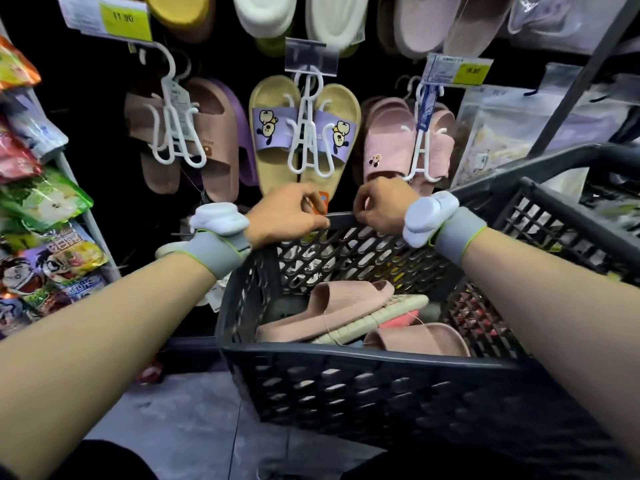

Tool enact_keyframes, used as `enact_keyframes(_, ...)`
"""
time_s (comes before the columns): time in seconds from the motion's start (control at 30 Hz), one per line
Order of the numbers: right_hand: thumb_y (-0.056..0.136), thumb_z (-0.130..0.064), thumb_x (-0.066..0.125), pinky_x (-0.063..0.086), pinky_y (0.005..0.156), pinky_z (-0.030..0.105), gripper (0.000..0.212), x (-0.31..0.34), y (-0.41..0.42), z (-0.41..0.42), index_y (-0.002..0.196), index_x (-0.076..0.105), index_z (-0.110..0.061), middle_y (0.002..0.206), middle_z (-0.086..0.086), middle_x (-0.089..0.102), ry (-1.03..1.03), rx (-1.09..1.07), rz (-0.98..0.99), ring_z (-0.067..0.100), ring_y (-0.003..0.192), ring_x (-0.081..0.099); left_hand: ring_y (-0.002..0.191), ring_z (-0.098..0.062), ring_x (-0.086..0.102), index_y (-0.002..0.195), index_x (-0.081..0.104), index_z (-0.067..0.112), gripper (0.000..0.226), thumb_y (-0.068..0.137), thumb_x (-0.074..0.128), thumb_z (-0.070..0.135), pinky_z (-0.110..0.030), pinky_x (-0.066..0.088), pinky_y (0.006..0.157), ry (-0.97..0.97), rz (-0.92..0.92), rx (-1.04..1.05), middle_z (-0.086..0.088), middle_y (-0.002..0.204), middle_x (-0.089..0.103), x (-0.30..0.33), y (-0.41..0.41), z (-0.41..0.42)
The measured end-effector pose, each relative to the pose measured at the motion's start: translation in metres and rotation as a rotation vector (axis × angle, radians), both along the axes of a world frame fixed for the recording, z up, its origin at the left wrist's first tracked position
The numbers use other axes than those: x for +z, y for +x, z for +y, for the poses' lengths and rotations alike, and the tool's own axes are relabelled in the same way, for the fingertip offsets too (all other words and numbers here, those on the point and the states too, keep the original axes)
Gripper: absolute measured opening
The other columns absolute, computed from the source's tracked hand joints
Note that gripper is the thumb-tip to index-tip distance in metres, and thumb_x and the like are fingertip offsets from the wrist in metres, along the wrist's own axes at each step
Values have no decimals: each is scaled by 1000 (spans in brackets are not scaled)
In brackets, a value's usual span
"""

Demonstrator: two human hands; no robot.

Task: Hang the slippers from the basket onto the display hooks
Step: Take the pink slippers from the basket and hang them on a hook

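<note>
Left hand (289, 213): curled over the far rim of the basket, fingers pinched on a small orange tag (321, 206) just below the yellow pair.
Right hand (382, 206): fingers closed on the same far rim, just right of the left hand; whether it holds anything besides the rim cannot be told.
Wrists: each carries a grey band with a white device.
Basket (363, 386): dark grey lattice plastic, near centre, between the two forearms.
Slippers in basket (332, 310): one dusty-pink slide lying tilted, a second pink slide (419, 339) near the right, a pale ribbed sole between them.
Display, left: brown-pink pair (204, 133) on a white hanger (173, 133).
Display, centre: yellow slippers with purple cartoon straps (304, 133), hung on a white hanger.
Display, right: pink pair (391, 143), also hung.
Price tags: yellow label (123, 17) far left, another (472, 72) far right.
Left shelf: bright snack packets (41, 202).
</note>
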State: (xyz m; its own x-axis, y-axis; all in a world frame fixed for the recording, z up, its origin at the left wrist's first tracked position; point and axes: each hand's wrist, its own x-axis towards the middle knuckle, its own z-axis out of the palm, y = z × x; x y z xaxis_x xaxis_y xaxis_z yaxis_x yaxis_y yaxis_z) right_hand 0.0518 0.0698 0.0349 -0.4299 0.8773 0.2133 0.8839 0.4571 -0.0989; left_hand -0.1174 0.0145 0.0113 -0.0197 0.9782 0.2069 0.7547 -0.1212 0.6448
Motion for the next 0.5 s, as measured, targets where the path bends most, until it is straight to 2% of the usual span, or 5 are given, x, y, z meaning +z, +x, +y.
enact_keyframes(0.07, 85, -23, 62, 42, 70, 21, 19, 1, 10, -6, 100, 74, -20, 98, 2, 71, -132, -20, -169, 21, 90, 65, 61, -11, 62, 89, 69, 20, 11, 82, 71, 28, -13, 45, 54, -117, 102, -76, 1, 74, 68, -5, 18, 2)
enact_keyframes(0.13, 89, -23, 62, 47, 59, 22, 23, -4, 19, -10, 107, 72, -12, 75, 0, 69, -340, -40, -279, 15, 65, 62, 57, -9, 63, 89, 69, 21, 12, 86, 65, 32, -17, 50, 59, -218, 173, -113, 0, 78, 72, -16, 31, 6)
enact_keyframes(0.2, 90, -18, 60, 52, 50, 24, 25, -16, 28, -7, 109, 69, -3, 58, 2, 62, -523, -96, -278, 14, 45, 56, 59, -9, 62, 93, 69, 20, 21, 90, 60, 38, -20, 49, 65, -260, 213, -96, 1, 78, 71, -31, 40, 8)
enact_keyframes(0.37, 95, -15, 53, 45, 32, 17, 30, -49, 41, 8, 115, 62, 6, 47, 3, 60, -720, -185, -399, 9, 26, 53, 82, -22, 70, 93, 71, 15, 31, 89, 58, 43, -31, 55, 84, -309, 238, -8, -3, 78, 72, -61, 46, 4)
enact_keyframes(0.5, 96, -27, 51, 48, 34, 18, 41, -59, 43, 10, 126, 55, -1, 43, 5, 63, -803, -288, -423, 12, 28, 58, 88, -24, 69, 100, 72, 19, 29, 86, 62, 43, -30, 52, 93, -346, 240, -4, -5, 95, 75, -67, 47, 0)
